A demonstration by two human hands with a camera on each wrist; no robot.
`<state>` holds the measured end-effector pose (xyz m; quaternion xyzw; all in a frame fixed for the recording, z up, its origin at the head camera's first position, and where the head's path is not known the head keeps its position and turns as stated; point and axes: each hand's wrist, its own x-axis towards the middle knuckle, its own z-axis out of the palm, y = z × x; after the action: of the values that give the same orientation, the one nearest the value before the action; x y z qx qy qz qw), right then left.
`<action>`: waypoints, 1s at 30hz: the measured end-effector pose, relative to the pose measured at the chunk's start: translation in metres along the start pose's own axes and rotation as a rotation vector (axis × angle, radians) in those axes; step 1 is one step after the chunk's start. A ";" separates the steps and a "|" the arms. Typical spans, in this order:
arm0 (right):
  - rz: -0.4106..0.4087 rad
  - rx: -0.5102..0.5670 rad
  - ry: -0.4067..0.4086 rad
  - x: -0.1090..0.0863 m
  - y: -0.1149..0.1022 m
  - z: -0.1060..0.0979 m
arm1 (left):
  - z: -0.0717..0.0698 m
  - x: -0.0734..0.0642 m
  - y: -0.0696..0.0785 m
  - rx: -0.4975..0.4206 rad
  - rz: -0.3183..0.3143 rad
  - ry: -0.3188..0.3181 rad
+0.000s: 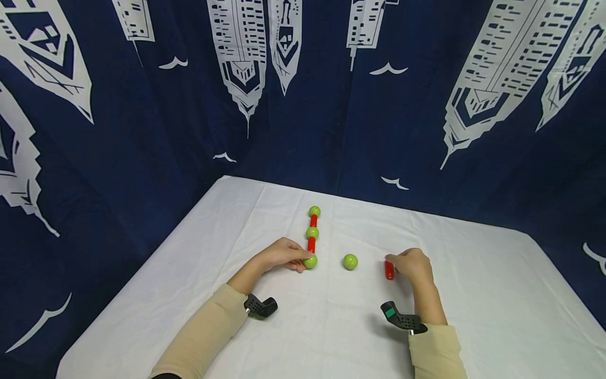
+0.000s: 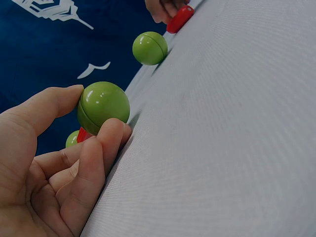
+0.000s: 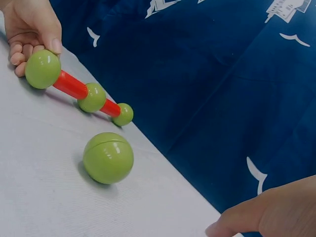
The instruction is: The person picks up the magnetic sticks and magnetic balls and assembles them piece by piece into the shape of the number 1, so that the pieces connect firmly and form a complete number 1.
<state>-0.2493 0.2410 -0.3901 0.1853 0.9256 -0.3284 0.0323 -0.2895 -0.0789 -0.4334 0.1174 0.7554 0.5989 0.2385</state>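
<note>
A straight chain of three green balls joined by two red rods (image 1: 311, 244) lies on the white-covered table, running away from me. My left hand (image 1: 285, 255) pinches its nearest green ball (image 2: 102, 106) between thumb and fingers. Further right sits a loose green ball (image 1: 350, 261), between the two hands and touched by neither. My right hand (image 1: 413, 264) holds a separate red rod (image 1: 389, 270) by its far end, thumb and fingers on it. In the right wrist view only part of the right hand (image 3: 266, 212) shows, and its rod is out of sight.
The white tablecloth (image 1: 331, 326) has faint creases. Behind the table hangs a dark blue curtain (image 1: 303, 147) printed with white buildings and birds. A black wrist device (image 1: 260, 306) is on the left arm, and another black device (image 1: 402, 319) is on the right.
</note>
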 end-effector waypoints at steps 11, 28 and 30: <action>-0.034 -0.083 0.025 0.001 0.003 0.008 | -0.001 0.001 -0.002 0.018 0.006 0.002; -0.060 0.210 -0.031 -0.005 -0.015 0.009 | -0.001 0.003 -0.004 0.017 0.002 0.008; -0.061 0.263 -0.053 -0.006 -0.018 0.010 | -0.001 0.003 -0.004 0.013 -0.002 0.006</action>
<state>-0.2507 0.2198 -0.3862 0.1511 0.8787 -0.4522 0.0221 -0.2921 -0.0792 -0.4378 0.1162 0.7603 0.5940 0.2359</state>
